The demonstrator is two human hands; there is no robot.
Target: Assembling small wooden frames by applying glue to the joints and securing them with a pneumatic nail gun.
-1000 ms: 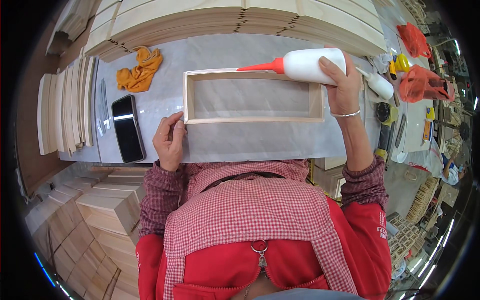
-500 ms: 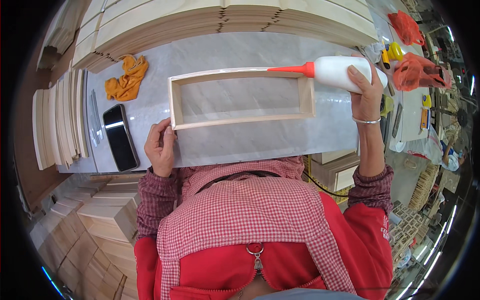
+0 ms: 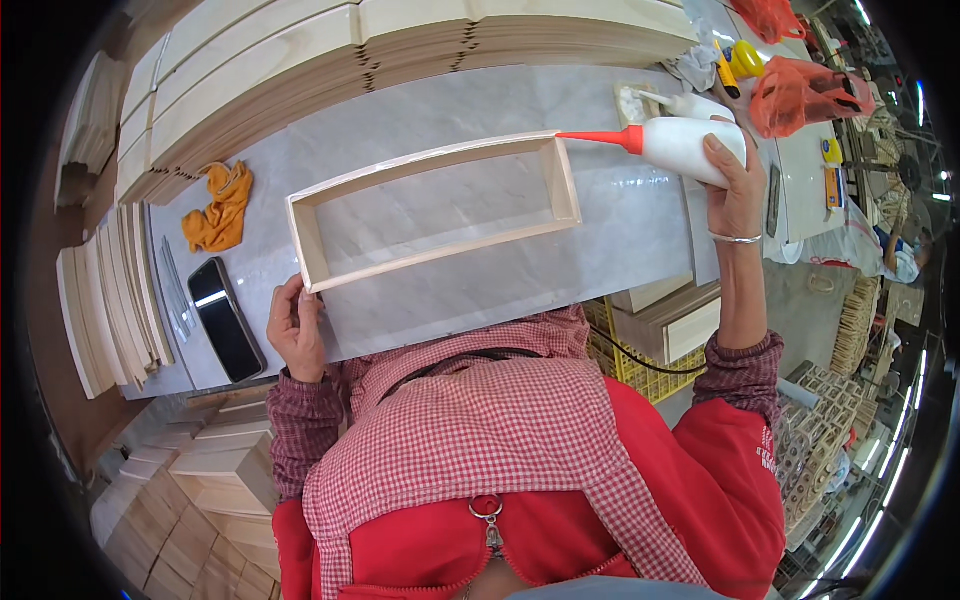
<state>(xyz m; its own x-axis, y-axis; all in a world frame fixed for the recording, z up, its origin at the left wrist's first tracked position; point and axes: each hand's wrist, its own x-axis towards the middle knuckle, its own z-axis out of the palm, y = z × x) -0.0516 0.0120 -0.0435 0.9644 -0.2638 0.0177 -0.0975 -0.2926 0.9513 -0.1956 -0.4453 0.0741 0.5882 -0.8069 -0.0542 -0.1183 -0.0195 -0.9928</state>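
A pale wooden rectangular frame (image 3: 430, 212) lies flat on the grey table (image 3: 640, 230). My left hand (image 3: 296, 325) pinches its near left corner. My right hand (image 3: 730, 180) grips a white glue bottle (image 3: 685, 148) held sideways, and its orange nozzle (image 3: 598, 136) points left, touching the frame's far right corner.
Stacks of wooden boards (image 3: 380, 50) run along the far edge and more boards (image 3: 105, 300) stand at the left. An orange rag (image 3: 222, 203) and a black phone (image 3: 226, 320) lie at the left. Orange bags (image 3: 800, 90) and a second glue bottle (image 3: 690, 103) sit at the right. Wooden boxes (image 3: 200, 480) lie below.
The glue bottle's nozzle has moved from above the frame's far rail to its far right corner. The view has shifted, so the frame now sits tilted; my left hand stays on the near left corner.
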